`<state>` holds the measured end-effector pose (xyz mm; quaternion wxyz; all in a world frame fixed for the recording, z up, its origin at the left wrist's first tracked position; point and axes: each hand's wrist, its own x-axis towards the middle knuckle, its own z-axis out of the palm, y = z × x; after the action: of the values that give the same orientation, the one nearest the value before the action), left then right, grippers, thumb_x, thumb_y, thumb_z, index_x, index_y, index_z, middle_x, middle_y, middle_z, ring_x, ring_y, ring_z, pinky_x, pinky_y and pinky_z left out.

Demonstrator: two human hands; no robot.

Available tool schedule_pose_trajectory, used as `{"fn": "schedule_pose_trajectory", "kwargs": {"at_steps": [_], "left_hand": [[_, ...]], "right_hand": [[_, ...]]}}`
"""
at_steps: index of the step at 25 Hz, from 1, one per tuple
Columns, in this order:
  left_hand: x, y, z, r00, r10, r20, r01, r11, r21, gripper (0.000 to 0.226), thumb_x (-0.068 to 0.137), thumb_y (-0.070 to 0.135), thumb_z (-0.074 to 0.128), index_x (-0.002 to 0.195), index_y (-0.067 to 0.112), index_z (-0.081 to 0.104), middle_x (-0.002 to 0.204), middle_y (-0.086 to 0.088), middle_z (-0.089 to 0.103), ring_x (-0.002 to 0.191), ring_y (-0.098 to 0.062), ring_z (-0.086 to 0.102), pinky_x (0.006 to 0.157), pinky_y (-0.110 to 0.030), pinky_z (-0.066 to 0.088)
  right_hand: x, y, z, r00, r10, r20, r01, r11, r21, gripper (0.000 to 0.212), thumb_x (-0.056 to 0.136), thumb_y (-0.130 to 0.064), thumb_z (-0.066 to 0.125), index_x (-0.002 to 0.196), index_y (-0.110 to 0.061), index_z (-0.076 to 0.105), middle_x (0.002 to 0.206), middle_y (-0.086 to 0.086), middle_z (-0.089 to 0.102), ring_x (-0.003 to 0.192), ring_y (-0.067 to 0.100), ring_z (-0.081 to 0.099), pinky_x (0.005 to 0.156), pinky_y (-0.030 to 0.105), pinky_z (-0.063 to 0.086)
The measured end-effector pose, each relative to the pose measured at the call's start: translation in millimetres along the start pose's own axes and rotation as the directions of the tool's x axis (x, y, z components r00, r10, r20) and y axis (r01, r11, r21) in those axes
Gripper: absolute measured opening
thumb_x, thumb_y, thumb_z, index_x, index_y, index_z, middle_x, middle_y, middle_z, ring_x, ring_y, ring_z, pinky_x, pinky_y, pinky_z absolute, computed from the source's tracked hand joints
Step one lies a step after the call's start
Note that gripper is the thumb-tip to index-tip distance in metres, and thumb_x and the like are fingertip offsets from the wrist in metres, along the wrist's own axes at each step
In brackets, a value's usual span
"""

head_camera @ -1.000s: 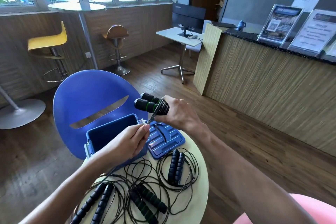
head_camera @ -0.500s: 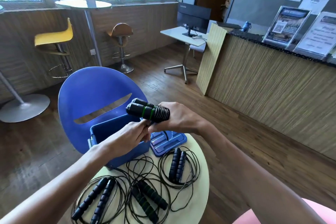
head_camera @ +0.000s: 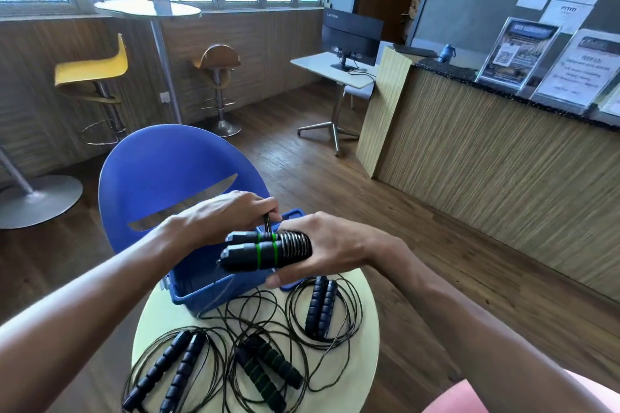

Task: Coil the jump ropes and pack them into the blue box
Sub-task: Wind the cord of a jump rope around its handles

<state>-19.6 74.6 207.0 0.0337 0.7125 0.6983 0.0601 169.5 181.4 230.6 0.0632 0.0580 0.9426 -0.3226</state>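
- The right hand (head_camera: 330, 245) grips a pair of black handles (head_camera: 265, 250) with green rings, held side by side above the box (head_camera: 214, 285); black cord is wound in tight turns round the handles' right end, against the palm.
- The left hand (head_camera: 228, 213) pinches the cord (head_camera: 267, 223) just above the handles, fingers curled round it.
- The blue box sits open on the far left part of the round worktop (head_camera: 365, 332), directly under the held handles; what lies inside cannot be told.
- Its blue lid (head_camera: 295, 216) shows only as an edge behind the right hand.
- Three more ropes lie on the worktop, each with its two handles side by side inside loose loops of cord:
  - one on the right (head_camera: 321, 307), near the box;
  - one in the middle (head_camera: 268, 375) with green-flecked handles;
  - one at the left edge (head_camera: 167, 375).
- The loops of the three overlap one another.
- A blue chair (head_camera: 161, 171) stands just behind the worktop.
- Further back are a yellow stool (head_camera: 94, 67), a brown stool (head_camera: 218, 60), a monitor (head_camera: 352, 35) on a small desk, and a wood-fronted counter (head_camera: 503, 157) with framed notices.
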Motion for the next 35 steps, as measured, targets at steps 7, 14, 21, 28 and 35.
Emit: {"fn": "schedule_pose_trajectory", "kwargs": {"at_steps": [7,14,21,28,35], "left_hand": [[11,35,-48,0.994,-0.058,0.088,0.014,0.897,0.442,0.005,0.099,0.02,0.043,0.102,0.022,0.048,0.088,-0.001,0.062,0.087,-0.026,0.063,0.065,-0.033,0.043],[0,81,-39,0.973,-0.195,-0.123,0.229,0.89,0.395,0.004,0.099,0.018,0.042,0.103,0.019,0.044,0.079,0.007,0.051,0.079,-0.024,0.063,0.056,-0.031,0.04],[-9,69,5,0.941,-0.319,0.112,0.232,0.366,-0.901,0.051,0.099,0.043,0.045,0.083,-0.003,0.058,0.078,-0.018,0.071,0.066,-0.029,0.063,0.075,-0.044,0.052],[0,59,30,0.979,-0.112,0.172,0.152,-0.167,-0.974,0.032,0.099,0.039,0.045,0.082,0.012,0.053,0.064,-0.009,0.048,0.056,-0.022,0.047,0.063,-0.035,0.046],[7,60,35,0.946,-0.24,0.217,0.122,-0.356,-0.926,0.039,0.095,0.043,0.047,0.074,0.013,0.06,0.058,0.004,0.026,0.049,-0.009,0.025,0.044,-0.019,0.028]], "right_hand": [[3,19,10,0.971,0.154,-0.181,-0.198,0.946,-0.258,0.041,0.076,-0.064,0.069,0.101,-0.034,0.055,0.086,-0.006,0.066,0.078,0.019,0.063,0.073,0.039,0.054],[17,34,1,0.858,0.037,-0.512,-0.29,0.858,-0.424,0.074,0.083,-0.064,0.061,0.148,-0.046,0.031,0.103,0.003,0.073,0.095,0.031,0.07,0.079,0.038,0.052],[18,38,-12,0.765,0.011,-0.643,-0.342,0.854,-0.392,0.076,0.085,-0.069,0.056,0.152,-0.048,0.029,0.091,0.008,0.066,0.083,0.034,0.068,0.068,0.038,0.049],[24,39,-10,0.748,0.018,-0.664,-0.344,0.865,-0.365,0.077,0.083,-0.063,0.061,0.152,-0.044,0.033,0.096,-0.002,0.06,0.082,0.031,0.068,0.065,0.035,0.048],[21,49,-16,0.704,0.039,-0.709,-0.402,0.846,-0.352,0.077,0.083,-0.064,0.061,0.152,-0.042,0.034,0.098,0.0,0.062,0.084,0.032,0.069,0.068,0.038,0.052]]}}
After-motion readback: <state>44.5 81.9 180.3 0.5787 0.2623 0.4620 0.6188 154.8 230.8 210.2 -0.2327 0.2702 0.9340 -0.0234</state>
